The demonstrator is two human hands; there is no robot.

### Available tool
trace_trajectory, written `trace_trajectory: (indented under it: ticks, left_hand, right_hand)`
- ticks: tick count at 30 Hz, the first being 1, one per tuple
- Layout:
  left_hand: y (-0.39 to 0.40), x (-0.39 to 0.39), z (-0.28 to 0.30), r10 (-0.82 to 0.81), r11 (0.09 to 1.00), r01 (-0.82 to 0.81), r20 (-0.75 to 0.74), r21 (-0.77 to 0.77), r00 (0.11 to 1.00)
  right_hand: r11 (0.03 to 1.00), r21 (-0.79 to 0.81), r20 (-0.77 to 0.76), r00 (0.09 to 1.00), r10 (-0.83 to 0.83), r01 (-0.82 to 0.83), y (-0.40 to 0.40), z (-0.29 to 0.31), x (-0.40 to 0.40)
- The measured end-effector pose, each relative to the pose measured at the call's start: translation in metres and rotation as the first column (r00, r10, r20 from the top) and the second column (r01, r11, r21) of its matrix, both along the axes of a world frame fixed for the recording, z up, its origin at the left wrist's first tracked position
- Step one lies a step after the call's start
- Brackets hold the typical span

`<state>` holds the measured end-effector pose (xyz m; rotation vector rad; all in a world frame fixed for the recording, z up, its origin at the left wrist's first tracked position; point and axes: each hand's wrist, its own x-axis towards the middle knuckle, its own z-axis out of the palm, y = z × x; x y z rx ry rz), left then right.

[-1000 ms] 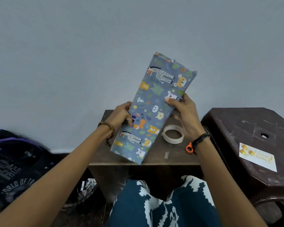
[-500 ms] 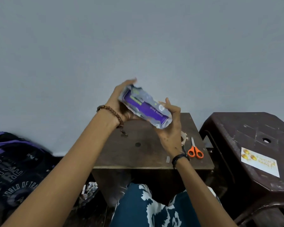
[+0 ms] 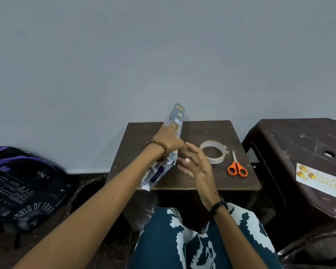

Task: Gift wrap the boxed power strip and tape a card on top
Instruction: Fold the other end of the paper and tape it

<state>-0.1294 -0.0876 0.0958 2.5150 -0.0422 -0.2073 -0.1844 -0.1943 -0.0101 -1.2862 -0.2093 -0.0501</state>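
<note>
The boxed power strip, wrapped in blue animal-print paper (image 3: 175, 121), stands on its long edge on the small brown table (image 3: 202, 181), its open near end showing the purple box (image 3: 157, 174). My left hand (image 3: 168, 141) grips it around the middle from above. My right hand (image 3: 195, 164) hovers just right of it, fingers spread and relaxed, holding nothing. The greeting card (image 3: 320, 183) with gold print lies on the dark plastic stool (image 3: 299, 144) at the right.
A clear tape roll (image 3: 213, 154) and orange-handled scissors (image 3: 237, 167) lie on the table's right half. A dark backpack (image 3: 21, 191) sits on the floor at the left. My patterned lap (image 3: 182, 239) is below the table's front edge.
The wrapped box came down from mid-air onto the table and now stands on edge. My right hand let go of it and moved off to its right.
</note>
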Motion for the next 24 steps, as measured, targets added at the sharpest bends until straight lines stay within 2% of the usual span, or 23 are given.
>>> trace_trajectory:
  ticks: [3, 6, 8, 9, 10, 11, 12, 13, 16, 19, 21, 24]
  left_hand:
    - [-0.018, 0.003, -0.03, -0.003, 0.984, 0.001, 0.011, 0.179, 1.0]
    - [-0.027, 0.005, -0.047, 0.035, 0.977, -0.033, -0.001, 0.21, 0.999]
    - [-0.027, 0.005, -0.048, 0.062, 0.991, -0.069, 0.059, 0.117, 0.996]
    - [-0.025, 0.005, -0.046, 0.094, 0.996, -0.094, 0.099, -0.001, 0.991]
    - [-0.022, 0.005, -0.045, 0.146, 0.974, -0.123, 0.108, -0.189, 0.983]
    - [-0.017, 0.003, -0.042, 0.199, 0.898, -0.153, 0.07, -0.413, 0.977]
    - [-0.012, 0.001, -0.041, 0.235, 0.773, -0.183, 0.007, -0.608, 0.972]
    - [-0.006, -0.001, -0.042, 0.252, 0.639, -0.212, -0.059, -0.739, 0.966]
    - [0.011, -0.009, -0.063, 0.259, 0.364, -0.301, -0.214, -0.881, 0.942]
    - [0.021, -0.015, -0.085, 0.243, 0.083, -0.351, -0.322, -0.933, 0.915]
    - [0.025, -0.019, -0.094, 0.177, 0.012, -0.36, -0.352, -0.933, 0.919]
    - [0.032, -0.022, -0.105, 0.119, 0.019, -0.383, -0.378, -0.924, 0.918]
  right_hand:
    - [0.995, 0.091, -0.141, 0.989, 0.042, -0.029, -0.003, -0.004, 0.004]
    - [0.992, 0.115, -0.228, 0.971, 0.076, -0.05, -0.007, -0.01, 0.007]
    - [0.992, 0.115, -0.241, 0.968, 0.073, -0.046, -0.009, -0.011, 0.008]
    - [0.992, 0.118, -0.231, 0.971, 0.068, -0.041, -0.009, -0.01, 0.008]
    - [0.992, 0.119, -0.21, 0.976, 0.062, -0.038, -0.009, -0.008, 0.009]
    - [0.993, 0.114, -0.184, 0.982, 0.052, -0.031, -0.009, -0.008, 0.01]
    - [0.996, 0.089, -0.154, 0.987, 0.034, -0.021, -0.01, -0.008, 0.01]
    - [1.0, 0.027, -0.124, 0.992, 0.005, -0.001, -0.009, -0.007, 0.009]
    - [0.976, -0.197, -0.063, 0.992, -0.109, 0.095, -0.006, -0.008, 0.007]
    - [0.96, -0.221, -0.101, 0.975, -0.197, 0.171, -0.003, -0.011, 0.004]
    - [0.963, -0.2, -0.126, 0.97, -0.206, 0.179, -0.004, -0.012, 0.005]
    - [0.966, -0.222, -0.149, 0.974, -0.17, 0.134, -0.007, -0.014, 0.006]
